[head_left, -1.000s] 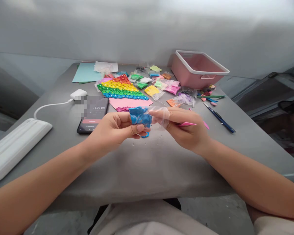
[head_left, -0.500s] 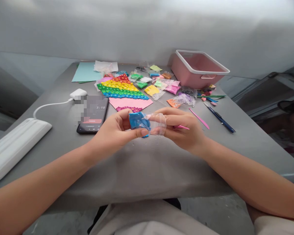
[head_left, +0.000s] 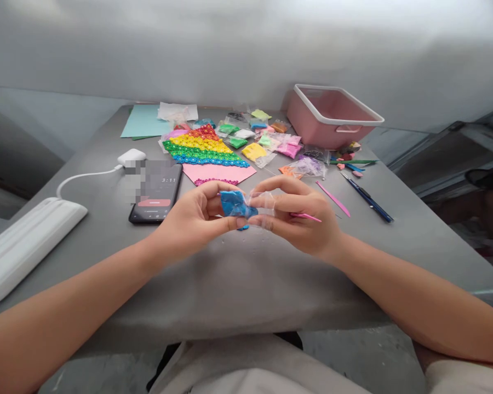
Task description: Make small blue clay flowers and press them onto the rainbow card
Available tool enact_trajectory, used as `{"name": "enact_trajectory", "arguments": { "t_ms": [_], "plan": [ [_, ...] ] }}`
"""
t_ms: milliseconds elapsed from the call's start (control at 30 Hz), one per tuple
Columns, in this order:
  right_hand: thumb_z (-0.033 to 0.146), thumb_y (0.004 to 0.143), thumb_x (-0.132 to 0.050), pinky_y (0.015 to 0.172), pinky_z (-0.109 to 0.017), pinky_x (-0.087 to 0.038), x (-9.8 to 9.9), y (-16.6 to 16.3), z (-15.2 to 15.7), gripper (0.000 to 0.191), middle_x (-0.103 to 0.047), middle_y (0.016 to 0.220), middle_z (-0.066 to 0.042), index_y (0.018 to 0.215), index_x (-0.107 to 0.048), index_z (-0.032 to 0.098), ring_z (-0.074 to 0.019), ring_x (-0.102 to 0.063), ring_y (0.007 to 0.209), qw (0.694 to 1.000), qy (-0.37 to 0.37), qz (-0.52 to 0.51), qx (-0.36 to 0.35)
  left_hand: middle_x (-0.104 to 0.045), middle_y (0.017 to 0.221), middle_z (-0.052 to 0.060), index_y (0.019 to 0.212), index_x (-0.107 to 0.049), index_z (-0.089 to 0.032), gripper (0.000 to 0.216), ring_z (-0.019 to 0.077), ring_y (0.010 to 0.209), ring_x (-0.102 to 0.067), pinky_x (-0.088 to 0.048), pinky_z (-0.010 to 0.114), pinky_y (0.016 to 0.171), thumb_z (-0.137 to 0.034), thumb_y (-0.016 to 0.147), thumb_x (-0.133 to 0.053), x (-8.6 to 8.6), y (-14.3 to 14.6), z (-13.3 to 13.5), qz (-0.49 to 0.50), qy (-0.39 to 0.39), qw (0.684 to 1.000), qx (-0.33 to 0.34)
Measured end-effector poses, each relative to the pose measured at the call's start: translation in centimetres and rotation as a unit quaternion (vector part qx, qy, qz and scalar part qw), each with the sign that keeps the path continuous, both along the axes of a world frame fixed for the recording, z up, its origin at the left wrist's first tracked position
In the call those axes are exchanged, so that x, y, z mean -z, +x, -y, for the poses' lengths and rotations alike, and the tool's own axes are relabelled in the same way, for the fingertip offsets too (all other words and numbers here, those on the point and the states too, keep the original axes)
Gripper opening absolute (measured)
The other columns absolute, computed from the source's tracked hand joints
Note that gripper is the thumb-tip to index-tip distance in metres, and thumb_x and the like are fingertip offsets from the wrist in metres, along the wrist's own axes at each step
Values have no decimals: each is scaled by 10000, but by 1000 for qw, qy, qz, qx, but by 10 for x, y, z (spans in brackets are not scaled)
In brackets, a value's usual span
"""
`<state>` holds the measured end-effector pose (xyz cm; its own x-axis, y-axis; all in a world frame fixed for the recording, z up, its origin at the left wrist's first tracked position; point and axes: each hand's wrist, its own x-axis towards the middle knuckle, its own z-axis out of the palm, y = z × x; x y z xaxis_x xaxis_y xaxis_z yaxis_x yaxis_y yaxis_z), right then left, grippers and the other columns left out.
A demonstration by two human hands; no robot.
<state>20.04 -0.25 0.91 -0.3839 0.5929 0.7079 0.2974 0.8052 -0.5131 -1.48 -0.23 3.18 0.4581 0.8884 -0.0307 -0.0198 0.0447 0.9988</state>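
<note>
Both hands meet over the middle of the grey table (head_left: 246, 284). My left hand (head_left: 193, 219) pinches a small clear plastic bag of blue clay (head_left: 235, 204) between thumb and fingers. My right hand (head_left: 302, 216) grips the bag's clear open end with its fingertips and also holds a thin pink tool (head_left: 308, 216) against the palm. A small blue clay piece (head_left: 242, 227) lies on the table just under the bag.
Behind the hands lie a pink card with rainbow rows of clay flowers (head_left: 205, 150), a phone (head_left: 156, 191), several small bags of coloured clay (head_left: 271, 143), a second pink tool (head_left: 333, 198), a blue pen (head_left: 367, 196), a pink bin (head_left: 332, 116) and a white case (head_left: 131, 157) cabled to a white device (head_left: 24, 246).
The right hand's fingers have drawn back along the clear bag toward its open end. The bag has bunched up and the blue clay sits more compactly at the left hand.
</note>
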Motion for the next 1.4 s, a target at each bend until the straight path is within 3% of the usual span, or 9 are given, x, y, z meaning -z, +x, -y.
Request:
{"name": "enact_trajectory", "arguments": {
  "t_ms": [167, 333, 433, 567, 733, 967, 1067, 1200, 1400],
  "plan": [
    [284, 903, -720, 605, -291, -550, -11, 5, -1, 106, -744, 1008, -78, 827, -765, 226, -164, -691, 811, 992, -7, -4, 124, -776, 947, 35, 1011, -694, -184, 375, 171, 856, -746, -620, 285, 793, -292, 718, -902, -1, 0, -2, 6, 9, 999, -43],
    [367, 947, -667, 427, -256, -381, -22, 17, -13, 167, -729, 858, -38, 954, -756, 225, -91, -526, 522, 976, -40, -51, 206, -740, 962, -14, 985, -705, -231, 272, 101, 816, -689, -601, 261, 834, -315, 776, -857, 2, -5, -13, 65, 12, 984, -165],
    [299, 911, -720, 510, -254, -430, -18, 21, -17, 85, -707, 702, 2, 905, -763, 225, -102, -550, 533, 984, -34, 92, 151, -693, 910, -49, 915, -679, -237, 182, 52, 739, -636, -591, 215, 806, -251, 807, -824, 1, -8, -19, 121, 1, 965, -230],
    [209, 948, -633, 693, -249, -513, 3, 16, -17, 135, -781, 938, -58, 964, -766, 197, -152, -705, 799, 968, -18, 250, 16, -665, 893, -52, 881, -668, -232, 138, 32, 710, -594, -587, 185, 743, -186, 843, -792, -2, -9, -20, 142, -23, 961, -236],
    [316, 1013, -534, 584, -257, -408, 18, 4, -9, 271, -745, 1028, -80, 976, -775, 196, -127, -646, 668, 933, -11, 350, 86, -642, 906, -50, 911, -658, -234, 151, 41, 716, -582, -604, 217, 779, -220, 854, -798, 3, -7, -18, 128, -17, 970, -207],
    [561, 952, -595, 527, -275, -278, -8, -11, 10, 531, -698, 888, -66, 1313, -686, 182, -156, -587, 665, 857, -166, 481, 86, -636, 870, -45, 904, -672, -194, 181, 47, 717, -583, -575, 192, 710, -200, 810, -826, 2, -3, -15, 156, -35, 965, -209],
    [510, 919, -664, 557, -269, -306, -13, -6, 4, 456, -669, 811, -51, 1210, -743, 168, -144, -557, 657, 880, -213, 421, 51, -676, 921, -20, 919, -672, -187, 236, 85, 810, -628, -562, 225, 766, -203, 762, -849, 4, 2, -13, 149, -30, 967, -205],
    [523, 930, -625, 551, -263, -308, -15, 6, -13, 444, -527, 639, 1, 684, -688, 158, -85, -400, 551, 962, -232, 105, 95, -741, 995, 9, 1004, -703, -196, 309, 128, 955, -674, -534, 247, 862, -208, 738, -859, 15, 8, -11, 142, -41, 974, -172],
    [586, 724, -803, 421, -243, -191, -18, 3, -10, 435, -482, 559, 54, 841, -720, 175, -49, -290, 438, 920, -383, -63, 51, -755, 892, 1, 938, -708, -175, 427, 120, 859, -684, -539, 242, 822, -246, 602, -963, 24, 14, -8, 143, -56, 977, -148]
  ]
}}
